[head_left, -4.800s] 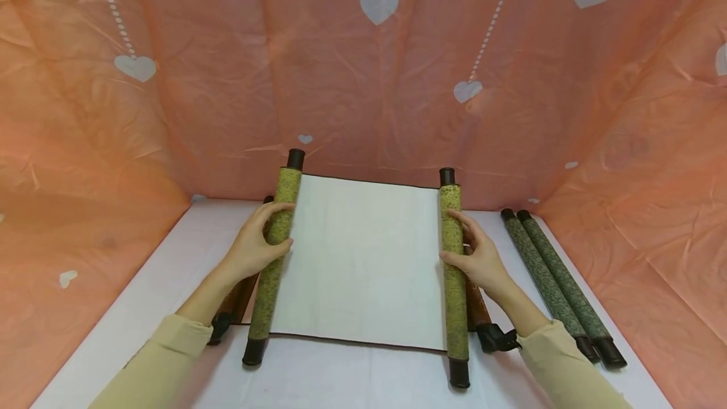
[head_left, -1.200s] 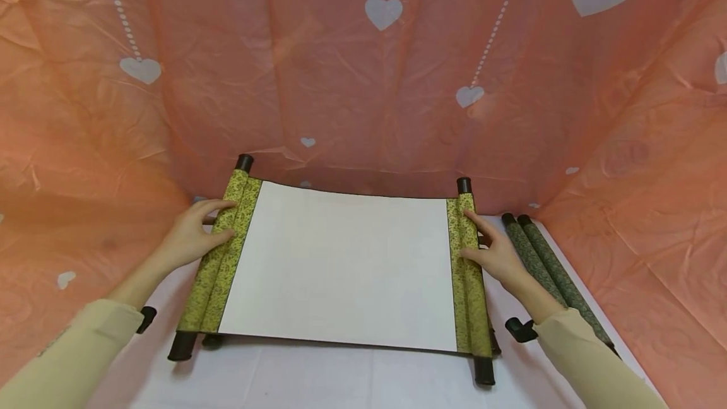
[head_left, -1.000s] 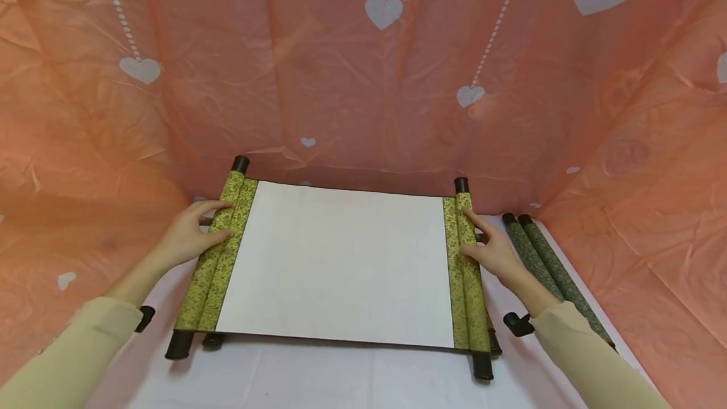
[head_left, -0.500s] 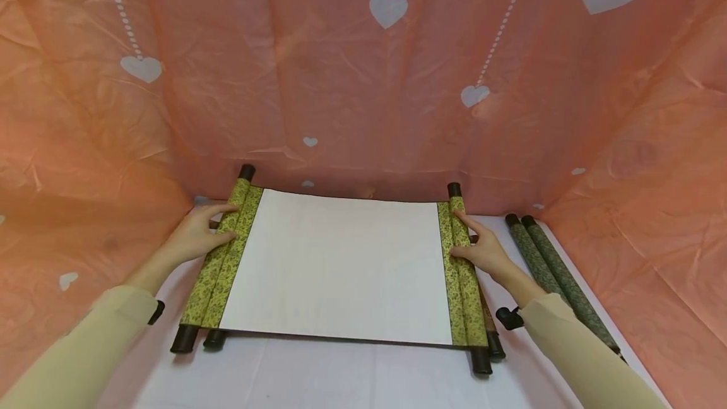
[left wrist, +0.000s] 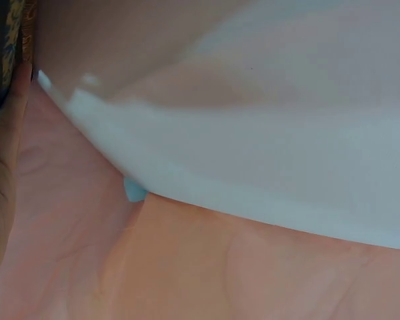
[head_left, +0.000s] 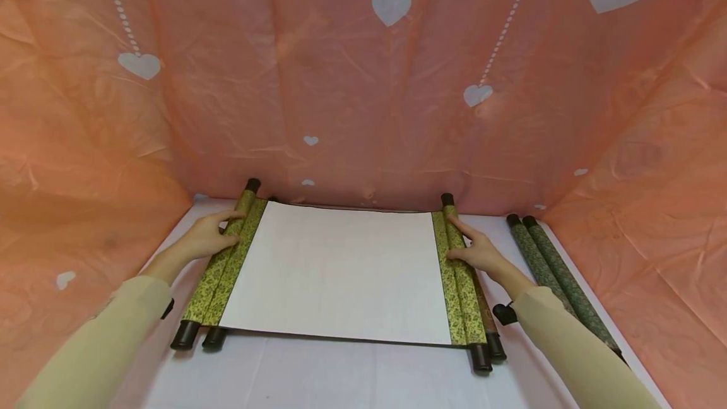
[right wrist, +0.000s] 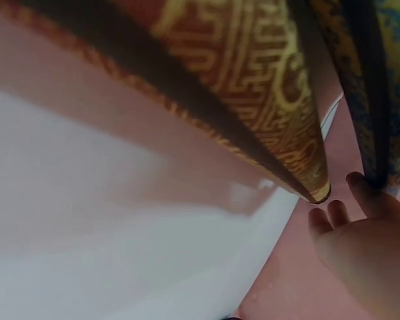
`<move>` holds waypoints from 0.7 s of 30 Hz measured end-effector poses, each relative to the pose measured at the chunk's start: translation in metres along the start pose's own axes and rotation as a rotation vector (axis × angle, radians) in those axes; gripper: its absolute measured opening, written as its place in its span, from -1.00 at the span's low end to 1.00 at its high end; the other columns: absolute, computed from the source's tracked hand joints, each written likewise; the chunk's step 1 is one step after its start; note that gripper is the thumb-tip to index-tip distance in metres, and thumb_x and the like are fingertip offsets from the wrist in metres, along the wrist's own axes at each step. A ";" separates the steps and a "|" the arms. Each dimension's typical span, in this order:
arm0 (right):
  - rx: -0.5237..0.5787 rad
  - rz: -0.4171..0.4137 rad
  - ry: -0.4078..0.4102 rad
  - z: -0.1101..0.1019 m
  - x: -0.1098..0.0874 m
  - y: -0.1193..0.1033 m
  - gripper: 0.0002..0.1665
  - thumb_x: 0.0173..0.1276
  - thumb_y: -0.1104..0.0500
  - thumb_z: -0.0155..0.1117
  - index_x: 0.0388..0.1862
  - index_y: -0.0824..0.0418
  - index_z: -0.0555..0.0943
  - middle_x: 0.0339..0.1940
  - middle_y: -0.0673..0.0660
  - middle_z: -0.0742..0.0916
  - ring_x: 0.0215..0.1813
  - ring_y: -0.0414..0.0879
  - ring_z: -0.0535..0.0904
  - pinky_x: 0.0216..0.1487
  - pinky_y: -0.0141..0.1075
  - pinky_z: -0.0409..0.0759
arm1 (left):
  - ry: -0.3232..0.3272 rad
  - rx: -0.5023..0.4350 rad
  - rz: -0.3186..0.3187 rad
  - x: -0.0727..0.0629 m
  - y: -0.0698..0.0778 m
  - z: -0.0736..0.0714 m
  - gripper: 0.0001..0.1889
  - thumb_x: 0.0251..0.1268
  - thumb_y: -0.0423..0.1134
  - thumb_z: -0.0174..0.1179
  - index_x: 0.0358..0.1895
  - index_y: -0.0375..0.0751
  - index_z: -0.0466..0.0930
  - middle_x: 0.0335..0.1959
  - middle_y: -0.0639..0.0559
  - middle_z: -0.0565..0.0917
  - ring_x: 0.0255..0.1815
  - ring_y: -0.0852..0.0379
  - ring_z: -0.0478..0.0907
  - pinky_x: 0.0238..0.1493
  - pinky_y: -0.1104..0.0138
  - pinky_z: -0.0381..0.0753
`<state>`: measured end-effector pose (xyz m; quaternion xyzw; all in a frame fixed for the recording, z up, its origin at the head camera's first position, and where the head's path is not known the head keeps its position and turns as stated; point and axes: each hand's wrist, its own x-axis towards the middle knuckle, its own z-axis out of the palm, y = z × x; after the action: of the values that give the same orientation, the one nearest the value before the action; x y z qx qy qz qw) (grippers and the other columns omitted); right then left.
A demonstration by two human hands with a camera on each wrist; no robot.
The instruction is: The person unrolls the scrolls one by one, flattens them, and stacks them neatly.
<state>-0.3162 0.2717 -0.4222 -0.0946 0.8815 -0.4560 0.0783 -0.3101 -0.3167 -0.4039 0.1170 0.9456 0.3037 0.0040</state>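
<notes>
A yellow-green patterned scroll with black end knobs lies partly unrolled in the head view, its white sheet (head_left: 341,270) facing up. My left hand (head_left: 207,235) holds the left roller (head_left: 212,279), thumb and fingers around it. On the other side, my right hand (head_left: 483,254) grips the right roller (head_left: 468,302) the same way. Beneath the scroll, a brown scroll (head_left: 487,311) peeks out at the right; its gold-on-brown pattern (right wrist: 247,73) fills the top of the right wrist view. The left wrist view catches one finger (left wrist: 1,167) against a dark patterned roller.
Two dark green rolled scrolls (head_left: 573,283) lie side by side on the right of the white tabletop (head_left: 312,377). A pink-orange cloth with white hearts (head_left: 341,81) stands behind and at both sides.
Over the last several seconds my hands moved apart and the yellow-green scroll unrolled wider. Since half a second ago its far end has come down lower over the table, both hands still holding on.
</notes>
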 end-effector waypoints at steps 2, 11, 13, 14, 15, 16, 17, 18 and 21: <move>-0.002 0.015 -0.019 0.001 0.001 0.001 0.09 0.40 0.23 0.39 0.76 0.02 0.01 0.72 0.36 0.03 0.66 0.44 -0.14 0.48 0.40 0.12 | -0.001 -0.004 0.000 0.001 -0.001 0.001 -0.35 0.38 -0.33 0.26 0.50 -0.41 0.34 0.42 -0.63 0.32 0.20 -0.58 0.52 -0.49 0.22 0.52; -0.024 0.020 -0.070 0.004 0.004 0.004 0.07 0.44 0.22 0.36 0.76 0.06 -0.02 0.71 0.42 0.00 0.66 0.46 -0.14 0.50 0.40 0.09 | -0.047 -0.023 -0.001 0.005 -0.006 0.008 -0.37 0.39 -0.37 0.23 0.50 -0.45 0.32 0.39 -0.65 0.34 -0.27 -0.16 0.62 -0.59 0.29 0.44; -0.030 0.012 -0.074 0.005 0.005 0.005 0.06 0.44 0.22 0.37 0.75 0.08 -0.01 0.70 0.43 0.02 0.65 0.47 -0.13 0.49 0.40 0.10 | -0.063 -0.030 -0.007 0.005 -0.007 0.009 -0.36 0.41 -0.38 0.21 0.51 -0.45 0.30 0.38 -0.67 0.34 -0.42 -0.04 0.56 -0.59 0.29 0.43; -0.034 0.011 -0.077 0.005 0.005 0.005 0.06 0.45 0.22 0.37 0.75 0.08 -0.01 0.70 0.43 0.02 0.65 0.47 -0.13 0.49 0.40 0.10 | -0.068 -0.033 -0.011 0.005 -0.008 0.010 -0.36 0.41 -0.37 0.20 0.51 -0.46 0.29 0.38 -0.68 0.33 -0.44 0.00 0.53 -0.59 0.28 0.43; -0.036 0.009 -0.081 0.005 0.006 0.006 0.06 0.45 0.21 0.37 0.75 0.07 -0.01 0.70 0.43 0.02 0.65 0.47 -0.14 0.49 0.40 0.10 | -0.073 -0.039 -0.021 0.005 -0.008 0.010 -0.36 0.42 -0.37 0.19 0.52 -0.45 0.29 0.38 -0.68 0.33 -0.47 0.01 0.51 -0.59 0.28 0.43; -0.037 0.008 -0.087 0.005 0.006 0.006 0.06 0.46 0.20 0.36 0.76 0.06 -0.01 0.70 0.43 0.01 0.65 0.47 -0.15 0.49 0.40 0.10 | -0.079 -0.047 -0.031 0.005 -0.009 0.011 -0.36 0.42 -0.37 0.18 0.53 -0.44 0.27 0.39 -0.68 0.33 -0.51 0.02 0.46 -0.59 0.28 0.43; -0.036 0.008 -0.091 0.005 0.006 0.006 0.05 0.46 0.20 0.36 0.76 0.06 -0.01 0.71 0.42 0.00 0.66 0.46 -0.15 0.50 0.39 0.10 | -0.078 -0.044 -0.032 0.005 -0.009 0.011 -0.36 0.42 -0.37 0.18 0.53 -0.44 0.27 0.40 -0.68 0.31 -0.47 0.03 0.48 -0.58 0.28 0.43; -0.033 0.010 -0.093 0.005 0.007 0.006 0.05 0.47 0.20 0.36 0.76 0.05 -0.01 0.71 0.42 0.00 0.66 0.45 -0.16 0.51 0.38 0.09 | -0.078 -0.039 -0.032 0.005 -0.010 0.012 -0.36 0.42 -0.37 0.18 0.53 -0.45 0.27 0.40 -0.69 0.31 -0.43 0.03 0.50 -0.58 0.28 0.44; -0.048 0.021 -0.104 0.004 0.008 0.006 0.05 0.48 0.18 0.35 0.76 0.03 -0.03 0.70 0.44 -0.02 0.66 0.46 -0.17 0.51 0.39 0.07 | -0.074 -0.040 -0.036 0.006 -0.012 0.014 -0.36 0.43 -0.38 0.17 0.53 -0.44 0.27 0.39 -0.70 0.31 -0.45 0.03 0.48 -0.59 0.28 0.44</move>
<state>-0.3233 0.2704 -0.4302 -0.1108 0.8879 -0.4282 0.1265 -0.3174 -0.3162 -0.4219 0.1111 0.9405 0.3177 0.0469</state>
